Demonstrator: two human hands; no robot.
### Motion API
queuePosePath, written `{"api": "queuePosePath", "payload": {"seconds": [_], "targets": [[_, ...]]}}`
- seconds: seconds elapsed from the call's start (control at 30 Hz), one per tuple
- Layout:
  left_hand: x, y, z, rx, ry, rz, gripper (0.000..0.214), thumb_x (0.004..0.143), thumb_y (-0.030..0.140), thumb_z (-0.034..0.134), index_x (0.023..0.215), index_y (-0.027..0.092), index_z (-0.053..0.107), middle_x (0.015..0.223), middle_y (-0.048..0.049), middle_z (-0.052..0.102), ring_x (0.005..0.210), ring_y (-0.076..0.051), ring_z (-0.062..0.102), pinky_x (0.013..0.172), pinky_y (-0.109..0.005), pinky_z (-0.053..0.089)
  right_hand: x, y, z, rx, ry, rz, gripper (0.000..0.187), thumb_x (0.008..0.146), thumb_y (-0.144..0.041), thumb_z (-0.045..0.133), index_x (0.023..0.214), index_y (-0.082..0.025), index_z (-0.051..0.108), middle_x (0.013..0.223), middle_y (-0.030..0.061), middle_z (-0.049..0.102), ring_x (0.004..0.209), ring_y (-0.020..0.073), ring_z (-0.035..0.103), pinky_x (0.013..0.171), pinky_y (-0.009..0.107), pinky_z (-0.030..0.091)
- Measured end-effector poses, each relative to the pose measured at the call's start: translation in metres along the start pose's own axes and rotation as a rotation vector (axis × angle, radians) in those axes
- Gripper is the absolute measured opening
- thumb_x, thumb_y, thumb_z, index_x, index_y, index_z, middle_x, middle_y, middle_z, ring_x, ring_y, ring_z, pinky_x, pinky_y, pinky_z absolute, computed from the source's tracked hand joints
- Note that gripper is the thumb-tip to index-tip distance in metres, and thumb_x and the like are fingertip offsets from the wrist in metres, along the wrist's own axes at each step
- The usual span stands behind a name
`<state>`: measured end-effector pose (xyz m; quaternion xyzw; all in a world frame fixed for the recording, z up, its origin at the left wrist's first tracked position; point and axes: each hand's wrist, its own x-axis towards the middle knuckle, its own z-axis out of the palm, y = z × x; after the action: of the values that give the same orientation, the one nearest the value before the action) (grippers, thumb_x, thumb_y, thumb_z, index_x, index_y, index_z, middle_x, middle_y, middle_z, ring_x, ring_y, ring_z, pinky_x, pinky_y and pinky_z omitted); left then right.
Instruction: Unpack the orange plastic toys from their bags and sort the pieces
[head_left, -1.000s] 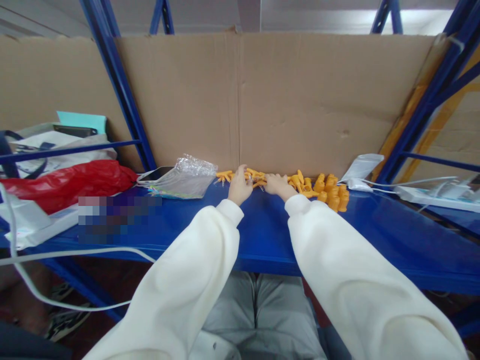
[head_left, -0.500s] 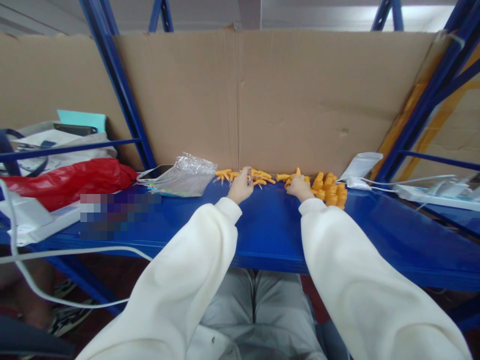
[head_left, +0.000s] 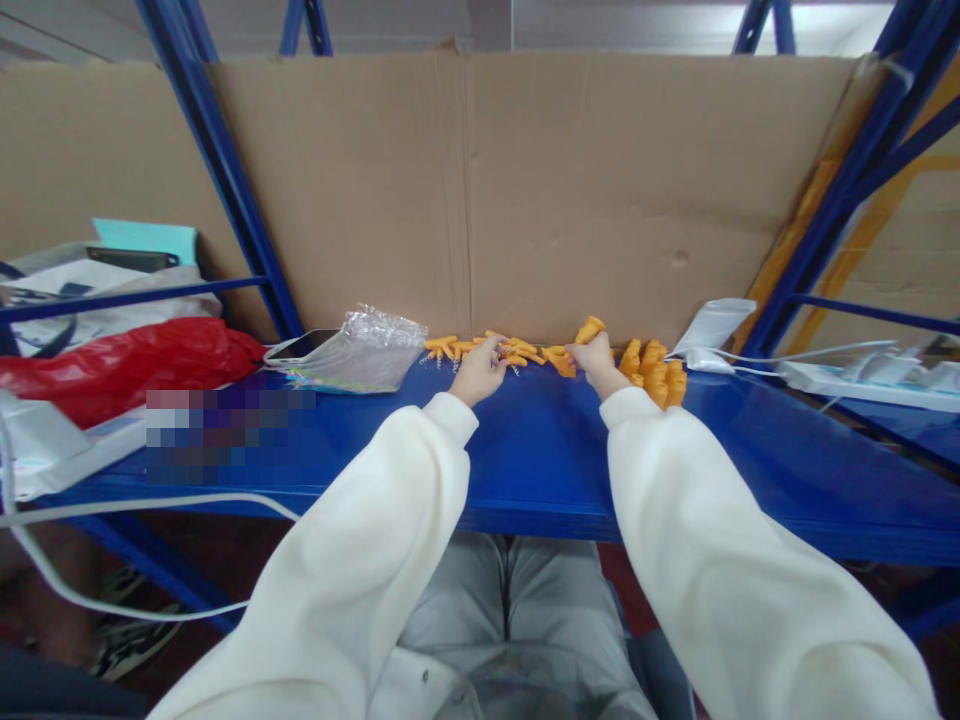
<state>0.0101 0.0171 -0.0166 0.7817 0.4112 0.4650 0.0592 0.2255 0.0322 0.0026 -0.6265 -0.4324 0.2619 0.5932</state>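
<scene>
Along the back of the blue shelf lies a row of thin orange plastic pieces (head_left: pixel 444 345), several with coiled metal bits like springs at their ends. Over the middle of that row is my left hand (head_left: pixel 480 372), its fingers bent together among the pieces; what they pinch is too small to make out. My right hand (head_left: pixel 598 362) grips an orange tapered plastic piece (head_left: pixel 589 330), its wide end tilted up. Just left of these fingers, other orange pieces (head_left: pixel 559 360) lie on the shelf. Several thicker, knobbly orange plastic parts (head_left: pixel 656 375) stand grouped right of my right hand.
A cardboard sheet (head_left: pixel 570 190) closes off the back. To the left are a phone (head_left: pixel 313 345), a clear plastic bag (head_left: pixel 367 365) and a red bag (head_left: pixel 135 365). White adapters with cables (head_left: pixel 709 355) and a power strip (head_left: pixel 877 385) lie right. Blue posts (head_left: pixel 225 180) flank the shelf.
My right hand has lifted the orange tapered piece, which now shows tilted above the fingers. My left hand stays at the row of thin pieces. The view has shifted slightly.
</scene>
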Motion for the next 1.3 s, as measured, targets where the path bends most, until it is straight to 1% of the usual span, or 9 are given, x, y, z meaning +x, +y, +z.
{"api": "queuePosePath", "payload": {"seconds": [0.13, 0.3, 0.57, 0.73, 0.87, 1.0, 1.07, 1.17, 1.3], "targets": [[-0.005, 0.011, -0.007, 0.036, -0.066, 0.099, 0.047, 0.085, 0.019, 0.061, 0.132, 0.018, 0.057, 0.118, -0.0081, 0.071, 0.099, -0.019, 0.069, 0.095, -0.034, 0.053, -0.026, -0.023, 0.011, 0.403, -0.163, 0.17, 0.024, 0.08, -0.005, 0.07, 0.089, -0.017, 0.051, 0.053, -0.0068, 0.056, 0.045, 0.0085, 0.057, 0.051, 0.018, 0.056], [-0.012, 0.029, -0.013, 0.181, -0.117, 0.125, 0.054, 0.086, 0.029, 0.065, 0.139, 0.021, 0.055, 0.136, -0.0091, 0.064, 0.123, -0.025, 0.061, 0.106, -0.036, 0.047, -0.055, -0.038, 0.02, 0.61, -0.321, 0.312, 0.013, 0.09, -0.006, 0.059, 0.084, -0.016, 0.054, 0.054, -0.0029, 0.06, 0.05, 0.009, 0.062, 0.058, 0.018, 0.059], [-0.009, 0.034, -0.019, 0.367, -0.017, -0.093, 0.036, 0.089, 0.018, 0.06, 0.125, 0.016, 0.061, 0.107, -0.011, 0.075, 0.102, -0.025, 0.071, 0.09, -0.033, 0.053, -0.077, -0.046, 0.022, 0.639, -0.542, 0.345, 0.021, 0.101, -0.023, 0.049, 0.082, -0.017, 0.056, 0.063, 0.0018, 0.066, 0.059, 0.0101, 0.067, 0.058, 0.018, 0.056], [-0.008, 0.032, -0.02, 0.35, 0.001, -0.116, 0.035, 0.088, 0.01, 0.055, 0.123, 0.015, 0.057, 0.102, -0.0109, 0.074, 0.098, -0.025, 0.071, 0.087, -0.032, 0.052, -0.068, -0.04, 0.009, 0.339, -0.447, 0.138, 0.024, 0.096, -0.034, 0.06, 0.078, -0.02, 0.051, 0.059, -0.0015, 0.063, 0.044, 0.0089, 0.058, 0.043, 0.016, 0.045], [-0.009, 0.03, -0.019, 0.332, 0.022, -0.127, 0.035, 0.087, 0.01, 0.056, 0.122, 0.018, 0.054, 0.098, -0.0095, 0.073, 0.098, -0.025, 0.071, 0.087, -0.033, 0.052, -0.058, -0.032, -0.005, 0.12, -0.547, 0.072, 0.038, 0.094, -0.048, 0.058, 0.07, -0.02, 0.052, 0.053, -0.0008, 0.057, 0.039, 0.0082, 0.049, 0.037, 0.018, 0.037], [-0.01, 0.029, -0.017, 0.321, 0.005, -0.115, 0.038, 0.086, 0.008, 0.055, 0.122, 0.018, 0.051, 0.098, -0.0096, 0.073, 0.099, -0.026, 0.07, 0.088, -0.035, 0.052, -0.05, -0.023, -0.016, 0.026, -0.635, -0.037, 0.034, 0.092, -0.042, 0.062, 0.07, -0.018, 0.054, 0.057, -0.0014, 0.055, 0.046, 0.0079, 0.049, 0.044, 0.018, 0.04], [-0.01, 0.029, -0.016, 0.308, -0.004, -0.113, 0.04, 0.085, 0.006, 0.055, 0.122, 0.018, 0.051, 0.098, -0.0098, 0.073, 0.098, -0.026, 0.07, 0.088, -0.036, 0.052, -0.044, -0.018, -0.019, -0.048, -0.634, -0.168, 0.024, 0.087, -0.036, 0.069, 0.077, -0.019, 0.056, 0.062, -0.0028, 0.056, 0.051, 0.0083, 0.051, 0.05, 0.019, 0.042], [-0.01, 0.029, -0.014, 0.282, -0.013, -0.108, 0.041, 0.083, 0.005, 0.056, 0.122, 0.018, 0.051, 0.096, -0.009, 0.073, 0.095, -0.025, 0.07, 0.088, -0.034, 0.053, -0.036, -0.012, -0.024, -0.203, -0.564, -0.476, 0.018, 0.078, -0.024, 0.072, 0.09, -0.021, 0.059, 0.077, -0.0025, 0.062, 0.068, 0.0118, 0.057, 0.068, 0.027, 0.05], [-0.009, 0.029, -0.009, 0.21, 0.0, -0.115, 0.038, 0.082, 0.007, 0.061, 0.117, 0.02, 0.053, 0.094, -0.0065, 0.073, 0.092, -0.023, 0.071, 0.088, -0.034, 0.054, -0.033, -0.013, -0.031, -0.549, -0.413, -0.837, 0.024, 0.08, -0.017, 0.063, 0.103, -0.021, 0.059, 0.106, 0.0073, 0.067, 0.097, 0.0222, 0.061, 0.09, 0.039, 0.048]]}}
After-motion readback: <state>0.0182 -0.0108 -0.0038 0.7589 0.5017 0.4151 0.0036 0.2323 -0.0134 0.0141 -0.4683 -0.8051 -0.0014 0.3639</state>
